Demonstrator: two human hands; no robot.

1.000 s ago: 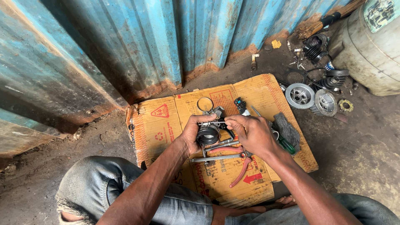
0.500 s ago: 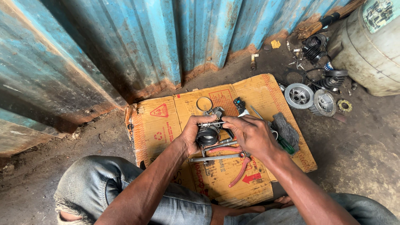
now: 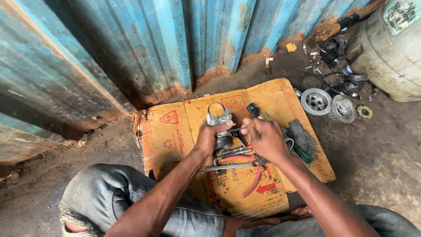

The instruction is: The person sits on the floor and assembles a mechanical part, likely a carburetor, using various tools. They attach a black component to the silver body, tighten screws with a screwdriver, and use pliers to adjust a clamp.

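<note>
My left hand (image 3: pixel 209 139) grips a small grey and black metal engine part (image 3: pixel 220 123) over a flattened cardboard sheet (image 3: pixel 175 131) on the ground. My right hand (image 3: pixel 264 138) is closed beside it, its fingertips pinching at the part's right side around a thin rod; what they pinch is too small to tell. Under the hands lie red-handled pliers (image 3: pixel 252 175) and a long metal tool (image 3: pixel 228 166).
A dark rag (image 3: pixel 301 137) and a green-handled screwdriver (image 3: pixel 303 154) lie right of my hands. Round metal parts (image 3: pixel 316 101) and springs (image 3: pixel 333 55) sit on the dirt near a large pale drum (image 3: pixel 390 48). A blue corrugated metal wall (image 3: pixel 175 44) stands ahead. My knees flank the cardboard.
Both hands have shifted slightly on the part; the left hand has lifted and turned it a little. Everything else lies as before.
</note>
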